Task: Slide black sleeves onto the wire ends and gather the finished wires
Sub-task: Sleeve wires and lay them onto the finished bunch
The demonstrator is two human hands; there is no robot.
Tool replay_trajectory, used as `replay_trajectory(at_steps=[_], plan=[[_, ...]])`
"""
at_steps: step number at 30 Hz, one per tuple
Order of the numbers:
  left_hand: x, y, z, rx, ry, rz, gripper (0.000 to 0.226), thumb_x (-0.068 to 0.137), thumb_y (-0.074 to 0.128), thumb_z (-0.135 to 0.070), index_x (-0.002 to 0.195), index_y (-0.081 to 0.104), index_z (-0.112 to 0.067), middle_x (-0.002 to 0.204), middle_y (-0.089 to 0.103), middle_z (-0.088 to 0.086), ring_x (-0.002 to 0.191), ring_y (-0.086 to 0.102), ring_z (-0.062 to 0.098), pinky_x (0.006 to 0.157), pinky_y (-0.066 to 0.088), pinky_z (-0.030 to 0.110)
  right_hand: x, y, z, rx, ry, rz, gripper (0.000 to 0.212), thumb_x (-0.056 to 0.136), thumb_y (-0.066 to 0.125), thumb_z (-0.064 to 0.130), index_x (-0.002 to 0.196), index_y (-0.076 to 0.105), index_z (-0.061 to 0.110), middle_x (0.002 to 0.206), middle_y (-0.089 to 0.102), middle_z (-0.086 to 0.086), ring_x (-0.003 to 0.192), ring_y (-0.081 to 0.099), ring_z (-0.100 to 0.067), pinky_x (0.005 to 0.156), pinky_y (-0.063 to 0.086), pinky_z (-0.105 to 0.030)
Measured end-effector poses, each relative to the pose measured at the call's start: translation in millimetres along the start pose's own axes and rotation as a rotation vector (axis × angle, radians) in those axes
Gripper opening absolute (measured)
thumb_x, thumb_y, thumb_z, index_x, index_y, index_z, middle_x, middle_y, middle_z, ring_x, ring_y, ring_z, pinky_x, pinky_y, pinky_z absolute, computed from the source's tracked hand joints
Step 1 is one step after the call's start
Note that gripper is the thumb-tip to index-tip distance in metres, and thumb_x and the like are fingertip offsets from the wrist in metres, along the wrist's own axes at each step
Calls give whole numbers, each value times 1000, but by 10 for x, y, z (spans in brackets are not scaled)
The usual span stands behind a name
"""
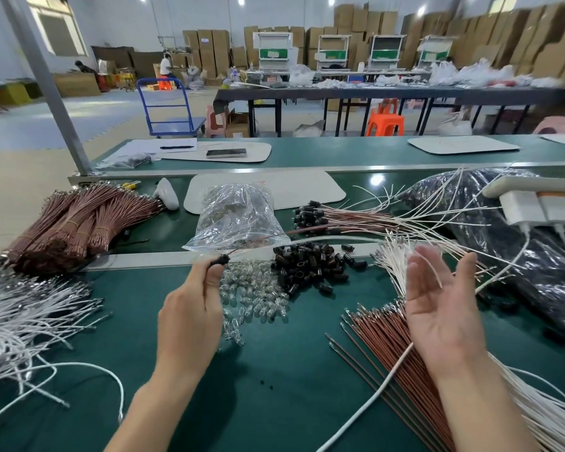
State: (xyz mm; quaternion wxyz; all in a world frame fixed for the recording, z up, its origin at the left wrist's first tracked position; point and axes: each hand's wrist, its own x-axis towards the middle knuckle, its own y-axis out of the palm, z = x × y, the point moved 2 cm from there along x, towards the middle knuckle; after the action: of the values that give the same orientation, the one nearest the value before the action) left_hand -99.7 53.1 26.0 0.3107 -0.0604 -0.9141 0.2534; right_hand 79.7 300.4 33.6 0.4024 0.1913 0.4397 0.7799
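My left hand (190,318) pinches a black sleeve (218,261) with a thin wire running from it, just left of the pile of small glass bulbs (255,298). A heap of loose black sleeves (310,265) lies beside the bulbs. My right hand (444,308) hovers palm up with its fingers spread, and a white wire (434,272) lies loosely across the fingers. Under that hand lie brown wires (395,347) and white wires (395,256). Sleeved wires (327,216) are gathered further back on the green table (281,370).
Bundled brown wires (79,223) sit at the back left, loose white wires (23,321) at the left edge. A clear plastic bag (238,216) stands behind the bulbs. A dark bag (509,243) and a white lamp fitting (535,207) fill the right side.
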Motion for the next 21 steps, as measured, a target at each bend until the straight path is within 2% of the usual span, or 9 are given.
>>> replay_trajectory(at_steps=[2,5,9,11,13,15,16,18,21], plan=[[-6,66,-15,-238,-136,22,30,105,38,-45,96,65,-34,53,50,-9,46,38,12,48,36,34,-30,47,-84,32,83,74,77,90,55,62,143,45,8,128,69,-14,112,69,-16,82,57,-16],[-17,147,-42,-576,-356,75,30,107,43,-37,95,68,-27,56,45,-6,49,39,13,47,36,28,-80,134,-248,12,170,108,79,91,58,58,152,31,16,130,66,-20,118,67,-25,82,59,-21],[-90,256,-143,-846,-527,218,33,106,46,-33,102,66,-8,55,39,-3,44,35,12,45,38,25,-146,220,-445,-41,245,123,72,86,70,41,147,34,24,129,66,-23,116,68,-32,82,60,-26],[-135,314,-206,-1027,-629,280,32,102,51,-34,103,65,-6,54,36,-3,41,33,11,41,38,24,-192,218,-482,142,328,146,71,90,72,36,145,33,14,132,64,-23,120,65,-30,81,60,-24],[-176,363,-262,-1195,-721,346,32,95,56,-36,103,64,-6,53,33,-4,39,31,9,38,36,22,-206,179,-442,319,373,151,68,93,73,29,143,39,-4,137,61,-21,122,65,-24,81,58,-19],[-206,401,-282,-1293,-768,401,32,91,59,-36,102,64,-6,52,32,-5,37,31,8,37,36,21,-165,133,-367,419,347,130,58,90,77,20,135,56,-9,131,67,-14,116,68,-19,80,57,-15],[-217,414,-279,-1306,-782,422,33,90,59,-36,102,64,-5,52,32,-5,37,31,8,37,36,21,-141,115,-325,441,311,109,52,88,79,19,131,62,-5,125,70,-11,111,71,-16,79,57,-14],[-225,433,-249,-1285,-790,450,35,89,60,-37,104,63,-5,52,32,-5,37,31,8,38,36,22,-82,80,-244,480,236,74,45,89,77,23,128,66,3,116,74,-7,106,72,-12,77,57,-13],[-223,463,-195,-1271,-805,456,37,87,62,-36,104,64,-4,53,33,-5,38,31,8,38,37,22,-42,29,-200,539,213,85,44,91,74,25,127,67,1,117,73,-8,107,71,-11,79,56,-13]])
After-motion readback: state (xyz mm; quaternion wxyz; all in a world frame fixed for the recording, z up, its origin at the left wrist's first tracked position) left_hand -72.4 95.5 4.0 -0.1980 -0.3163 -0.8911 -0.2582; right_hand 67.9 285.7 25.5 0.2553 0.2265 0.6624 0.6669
